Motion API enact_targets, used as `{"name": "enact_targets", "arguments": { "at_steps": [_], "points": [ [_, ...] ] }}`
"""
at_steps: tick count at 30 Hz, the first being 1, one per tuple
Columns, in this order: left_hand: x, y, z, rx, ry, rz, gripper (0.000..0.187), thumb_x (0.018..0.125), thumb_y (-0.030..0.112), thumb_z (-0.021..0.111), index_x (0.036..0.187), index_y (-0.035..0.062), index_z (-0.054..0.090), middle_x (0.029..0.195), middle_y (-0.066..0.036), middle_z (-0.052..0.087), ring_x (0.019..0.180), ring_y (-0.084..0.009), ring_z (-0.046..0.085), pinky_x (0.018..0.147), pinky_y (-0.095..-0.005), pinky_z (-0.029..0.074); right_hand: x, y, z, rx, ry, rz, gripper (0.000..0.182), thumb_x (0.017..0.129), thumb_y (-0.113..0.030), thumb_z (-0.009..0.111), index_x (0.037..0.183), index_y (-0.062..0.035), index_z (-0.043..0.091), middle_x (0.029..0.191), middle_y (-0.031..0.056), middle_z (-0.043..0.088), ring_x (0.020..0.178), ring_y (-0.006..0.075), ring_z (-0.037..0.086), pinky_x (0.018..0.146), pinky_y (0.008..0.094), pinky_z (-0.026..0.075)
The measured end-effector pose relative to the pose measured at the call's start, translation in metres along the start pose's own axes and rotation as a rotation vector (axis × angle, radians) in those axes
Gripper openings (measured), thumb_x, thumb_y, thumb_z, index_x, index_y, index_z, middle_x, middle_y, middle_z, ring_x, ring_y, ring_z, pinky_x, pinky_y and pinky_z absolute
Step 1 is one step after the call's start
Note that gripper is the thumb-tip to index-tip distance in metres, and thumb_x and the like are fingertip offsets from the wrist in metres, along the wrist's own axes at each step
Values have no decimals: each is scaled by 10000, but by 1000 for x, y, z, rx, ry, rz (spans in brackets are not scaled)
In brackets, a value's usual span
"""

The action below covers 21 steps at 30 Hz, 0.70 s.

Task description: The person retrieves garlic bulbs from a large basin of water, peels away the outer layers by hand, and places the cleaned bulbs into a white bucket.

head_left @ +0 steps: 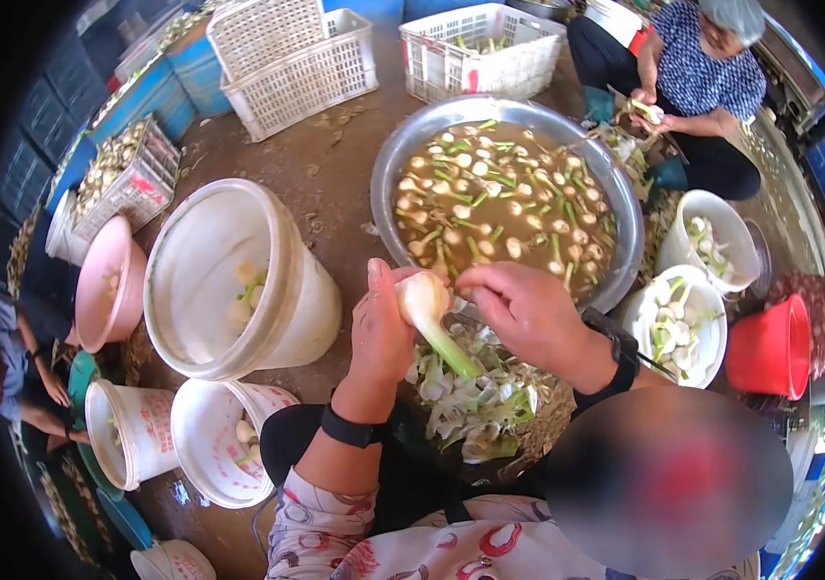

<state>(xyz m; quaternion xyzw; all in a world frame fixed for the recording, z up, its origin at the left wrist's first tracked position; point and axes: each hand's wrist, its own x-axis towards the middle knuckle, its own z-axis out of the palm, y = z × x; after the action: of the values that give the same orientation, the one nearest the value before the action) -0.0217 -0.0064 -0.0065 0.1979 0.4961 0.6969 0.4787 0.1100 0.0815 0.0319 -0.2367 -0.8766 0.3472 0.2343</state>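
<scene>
My left hand (381,319) is wrapped around a garlic bulb (424,298) whose thick green stem points down toward my lap. The bulb looks pale with a brownish top side. My right hand (528,304) is closed beside it, fingers pinched together at the bulb's right edge; what they grip there is hidden. Below both hands lies a heap of peeled garlic skins (480,396). Just beyond them stands a wide metal basin (388,217) of brown water, with many trimmed garlic bulbs floating in it.
White buckets (311,280) and a pink tub (108,280) stand at left. White pails (712,343) of garlic and a red bucket (770,348) are at right. Plastic crates (306,82) line the back. A co-worker (697,77) handles garlic at upper right; another person's arm shows at far left.
</scene>
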Motion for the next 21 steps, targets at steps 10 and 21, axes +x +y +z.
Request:
{"name": "enact_targets", "arguments": {
  "at_steps": [10,21],
  "points": [
    [-6,-11,21,421,-31,13,604,868,512,209,928,-5,516,682,-95,550,587,-152,508,549,-258,408,-1,32,-12,-233,68,-168,137,739,-202,548,749,-74,594,639,100,549,595,259,544,532,368,432],
    [7,-23,10,472,-72,361,435,872,295,397,1125,-53,464,1033,-110,527,934,-168,498,814,-281,396,-8,33,-2,321,-264,9,272,749,-251,502,616,-26,575,541,152,535,511,307,545,494,380,426]
  ]
}}
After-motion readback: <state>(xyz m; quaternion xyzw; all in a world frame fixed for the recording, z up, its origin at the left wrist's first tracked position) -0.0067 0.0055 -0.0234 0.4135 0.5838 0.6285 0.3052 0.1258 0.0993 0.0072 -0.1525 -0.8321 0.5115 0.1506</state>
